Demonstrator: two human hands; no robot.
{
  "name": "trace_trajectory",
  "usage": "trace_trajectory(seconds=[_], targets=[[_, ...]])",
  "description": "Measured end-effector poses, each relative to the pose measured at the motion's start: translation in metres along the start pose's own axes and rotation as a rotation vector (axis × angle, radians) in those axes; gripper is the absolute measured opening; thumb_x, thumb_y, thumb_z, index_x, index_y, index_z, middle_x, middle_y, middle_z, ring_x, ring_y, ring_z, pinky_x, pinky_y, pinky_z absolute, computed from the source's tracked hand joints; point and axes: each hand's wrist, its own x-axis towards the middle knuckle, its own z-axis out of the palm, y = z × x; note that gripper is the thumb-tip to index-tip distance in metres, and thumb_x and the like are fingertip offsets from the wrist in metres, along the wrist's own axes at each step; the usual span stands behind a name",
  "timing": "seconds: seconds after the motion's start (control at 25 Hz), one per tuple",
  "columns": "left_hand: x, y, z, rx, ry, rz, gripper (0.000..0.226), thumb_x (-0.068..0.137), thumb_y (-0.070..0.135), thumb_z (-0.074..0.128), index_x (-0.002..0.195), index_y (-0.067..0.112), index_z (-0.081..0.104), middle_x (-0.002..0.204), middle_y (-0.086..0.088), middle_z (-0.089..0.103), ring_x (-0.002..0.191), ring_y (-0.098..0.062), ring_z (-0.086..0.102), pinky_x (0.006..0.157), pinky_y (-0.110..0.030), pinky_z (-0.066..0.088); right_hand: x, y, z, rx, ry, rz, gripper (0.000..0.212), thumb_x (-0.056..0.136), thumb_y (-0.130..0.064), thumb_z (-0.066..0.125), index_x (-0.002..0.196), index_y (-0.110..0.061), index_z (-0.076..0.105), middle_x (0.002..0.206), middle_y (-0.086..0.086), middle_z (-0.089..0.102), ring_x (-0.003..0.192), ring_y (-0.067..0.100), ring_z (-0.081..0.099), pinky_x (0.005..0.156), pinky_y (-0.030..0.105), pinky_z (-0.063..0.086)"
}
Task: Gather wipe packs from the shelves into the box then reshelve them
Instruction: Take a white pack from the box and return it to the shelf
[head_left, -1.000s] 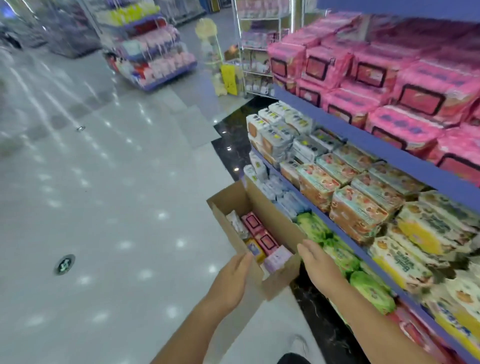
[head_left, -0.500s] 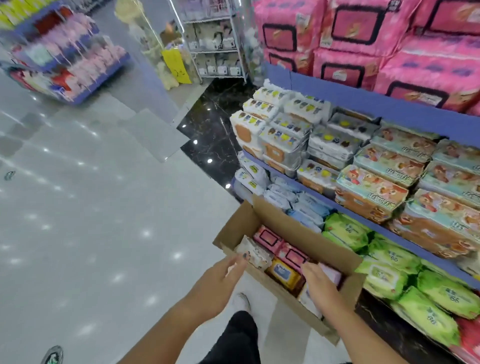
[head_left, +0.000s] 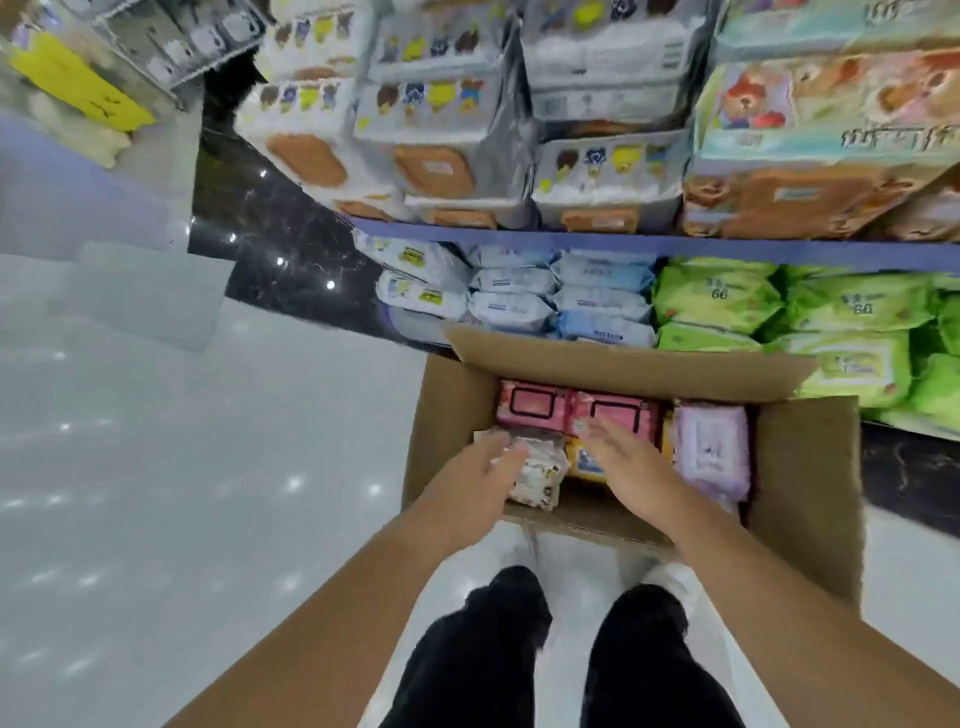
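Two hands reach down into an open cardboard box (head_left: 805, 478) that stands on the floor (head_left: 156, 467) just in front of the lowest shelf. The left hand (head_left: 485, 478) hovers over the near left corner with its fingers stretched out and holding nothing, right above a white patterned pack (head_left: 540, 473); blur hides whether it touches the pack. The right hand (head_left: 628, 467) is also spread flat and empty, lying over the middle of the box, its fingertips above the nearer edge of the pink packs (head_left: 530, 408).

Those two pink packs lie side by side along the far wall of the box. A yellow pack (head_left: 579, 460) sits just near of them, partly covered by the right hand, and a lilac pack (head_left: 711, 447) lies at the right side.

Beyond the box, the lowest shelf carries pale blue packs (head_left: 602, 301) on the left and green packs (head_left: 717, 296) on the right. Above the blue shelf edge (head_left: 519, 236) stand white packs with orange lids (head_left: 415, 156) and, further right, bear-printed packs (head_left: 821, 145).

At the near edge, the person's legs in black trousers (head_left: 467, 665) stand just short of the box. A yellow sign (head_left: 78, 83) shows at the far left.
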Motion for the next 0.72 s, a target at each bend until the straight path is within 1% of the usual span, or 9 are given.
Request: trace_trajectory(seconds=[0.08,0.16,0.24,0.32,0.4,0.48,0.6,0.64,0.72], targets=[[0.07,-0.007,0.005,0.121,-0.064,0.046,0.047,0.105,0.049,0.042,0.148,0.028,0.045,0.133,0.012,0.053,0.108,-0.003,0.053,0.087,-0.013,0.038,0.057,0.02,0.018,-0.078,-0.02,-0.016,0.06,0.097,-0.064,0.037,0.15,-0.034,0.038,0.156,-0.006,0.04,0.142,0.02,0.04,0.108,0.034,0.033],[0.134,-0.026,0.002,0.34,-0.12,0.076,0.042,0.105,0.04,0.047,0.145,0.025,0.048,0.128,0.005,0.058,0.093,-0.005,0.053,0.077,-0.015,0.041,0.107,0.039,0.036,-0.151,-0.067,0.011,0.067,0.095,-0.067,0.04,0.152,-0.032,0.036,0.159,-0.005,0.036,0.143,0.021,0.037,0.112,0.037,0.033],[0.197,-0.057,-0.003,0.612,-0.187,0.073,0.04,0.102,0.036,0.054,0.138,0.019,0.052,0.13,-0.002,0.061,0.099,-0.015,0.057,0.083,-0.026,0.044,0.155,0.058,0.055,-0.218,-0.139,0.057,0.073,0.093,-0.064,0.05,0.154,-0.028,0.031,0.16,-0.002,0.034,0.144,0.023,0.036,0.11,0.035,0.034],[0.25,-0.09,-0.004,0.824,-0.265,0.045,0.038,0.098,0.032,0.059,0.131,0.014,0.054,0.128,-0.007,0.061,0.107,-0.023,0.059,0.085,-0.03,0.047,0.197,0.078,0.075,-0.296,-0.207,0.119,0.085,0.086,-0.059,0.065,0.155,-0.026,0.027,0.159,0.0,0.036,0.141,0.023,0.04,0.105,0.032,0.037],[0.285,-0.11,0.002,0.849,-0.302,0.041,0.026,0.096,0.025,0.061,0.119,0.016,0.055,0.117,-0.005,0.062,0.102,-0.022,0.06,0.073,-0.026,0.043,0.228,0.1,0.097,-0.292,-0.281,0.2,0.105,0.074,-0.057,0.079,0.156,-0.029,0.019,0.16,-0.003,0.032,0.142,0.022,0.038,0.109,0.034,0.038],[0.308,-0.12,0.013,0.755,-0.31,0.026,0.013,0.097,0.02,0.058,0.108,0.02,0.052,0.098,0.002,0.061,0.091,-0.019,0.058,0.063,-0.025,0.039,0.249,0.116,0.116,-0.246,-0.342,0.29,0.124,0.065,-0.058,0.085,0.159,-0.033,0.007,0.165,-0.005,0.02,0.147,0.022,0.029,0.115,0.039,0.033],[0.328,-0.125,0.024,0.7,-0.29,0.018,0.006,0.096,0.015,0.056,0.097,0.021,0.054,0.097,-0.002,0.064,0.092,-0.023,0.064,0.068,-0.027,0.043,0.257,0.132,0.129,-0.198,-0.339,0.287,0.141,0.054,-0.063,0.088,0.16,-0.029,0.001,0.166,-0.005,0.015,0.15,0.022,0.024,0.117,0.039,0.03],[0.331,-0.126,0.025,0.702,-0.29,0.014,0.007,0.095,0.016,0.058,0.101,0.019,0.057,0.101,-0.005,0.067,0.095,-0.025,0.066,0.069,-0.028,0.047,0.254,0.134,0.131,-0.194,-0.325,0.257,0.141,0.054,-0.059,0.09,0.16,-0.028,0.003,0.165,-0.004,0.019,0.148,0.022,0.027,0.116,0.036,0.031],[0.334,-0.129,0.026,0.746,-0.332,-0.002,0.024,0.089,0.02,0.068,0.112,0.018,0.06,0.109,-0.003,0.069,0.101,-0.025,0.068,0.08,-0.034,0.056,0.244,0.141,0.134,-0.147,-0.269,0.21,0.132,0.057,-0.043,0.095,0.158,-0.025,0.013,0.158,-0.002,0.033,0.14,0.021,0.039,0.111,0.031,0.036]])
